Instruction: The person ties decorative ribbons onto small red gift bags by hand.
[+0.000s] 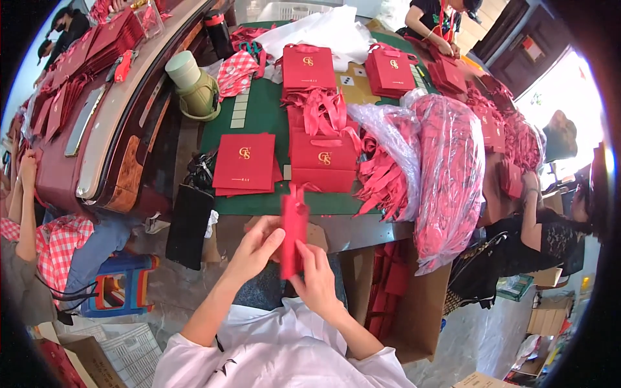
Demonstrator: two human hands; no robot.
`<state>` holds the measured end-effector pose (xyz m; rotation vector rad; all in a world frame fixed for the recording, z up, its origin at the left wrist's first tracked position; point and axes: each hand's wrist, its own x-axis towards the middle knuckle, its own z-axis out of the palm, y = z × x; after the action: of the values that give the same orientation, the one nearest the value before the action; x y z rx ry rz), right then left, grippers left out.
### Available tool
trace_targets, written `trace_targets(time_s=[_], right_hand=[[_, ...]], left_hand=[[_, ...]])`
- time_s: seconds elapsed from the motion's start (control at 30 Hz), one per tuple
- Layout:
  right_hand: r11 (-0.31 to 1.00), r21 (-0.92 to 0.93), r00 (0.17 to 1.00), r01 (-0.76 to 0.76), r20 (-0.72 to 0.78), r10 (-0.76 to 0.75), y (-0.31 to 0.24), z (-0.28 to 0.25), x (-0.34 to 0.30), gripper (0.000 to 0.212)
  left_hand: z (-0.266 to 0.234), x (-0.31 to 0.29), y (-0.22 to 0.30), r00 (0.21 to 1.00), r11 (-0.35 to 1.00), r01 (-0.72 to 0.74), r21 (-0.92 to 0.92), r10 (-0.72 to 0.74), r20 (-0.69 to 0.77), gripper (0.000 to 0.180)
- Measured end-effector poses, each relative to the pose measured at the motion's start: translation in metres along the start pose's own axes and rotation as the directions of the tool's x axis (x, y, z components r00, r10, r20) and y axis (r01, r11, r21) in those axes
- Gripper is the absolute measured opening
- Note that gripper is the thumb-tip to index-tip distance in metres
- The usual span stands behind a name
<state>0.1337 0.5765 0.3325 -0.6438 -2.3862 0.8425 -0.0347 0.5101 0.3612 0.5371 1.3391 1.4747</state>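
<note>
A red paper gift bag (294,236) is upright between my two hands in front of the table, its narrow side toward me and slightly blurred. My left hand (261,246) grips it from the left, thumb in front and the other fingers partly hidden behind. Lower down on the right edge, my right hand (314,275) is closed around it. Just beyond, a flat stack of red bags (244,163) with gold print lies on the green tabletop. To its right is another pile of red bags (323,158), with loose red ribbons (323,110) heaped behind it.
Plastic-wrapped red ribbon bundles (448,174) lie at the table's right edge. An open cardboard box (414,304) holding red bags stands below. A green jar (194,87) and a black bottle (218,35) stand back left. Other people work around the tables; a blue stool (123,284) is at left.
</note>
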Motion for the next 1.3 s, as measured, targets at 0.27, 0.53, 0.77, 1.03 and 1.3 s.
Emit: trace_targets(time_s=[0.27, 0.53, 0.77, 1.03, 1.3], right_hand=[[0.439, 0.848, 0.859, -0.297, 0.036, 0.511, 0.026, 0.049, -0.036, 0.032], [0.867, 0.266, 0.873, -0.422, 0.377, 0.309, 0.047, -0.016, -0.05, 0.011], [0.97, -0.222, 0.973, -0.1, -0.227, 0.049, 0.104, -0.058, 0.032, 0.02], [0.895, -0.439, 0.989, 0.081, -0.074, -0.125, 0.13, -0.059, 0.051, 0.015], [0.997, 0.036, 0.995, -0.062, -0.08, 0.064, 0.06, -0.026, 0.036, 0.012]], left_hand=[[0.026, 0.003, -0.026, 0.861, 0.431, -0.423, 0.798, 0.464, 0.206, 0.041], [0.014, 0.006, -0.06, 0.89, 0.382, -0.382, 0.841, 0.398, 0.223, 0.034], [0.013, 0.026, -0.053, 0.845, 0.346, -0.388, 0.854, 0.503, 0.18, 0.031], [0.015, 0.053, -0.052, 0.831, 0.156, -0.288, 0.945, 0.531, 0.166, 0.041], [0.022, 0.051, -0.041, 0.881, 0.259, -0.27, 0.927, 0.456, 0.129, 0.04]])
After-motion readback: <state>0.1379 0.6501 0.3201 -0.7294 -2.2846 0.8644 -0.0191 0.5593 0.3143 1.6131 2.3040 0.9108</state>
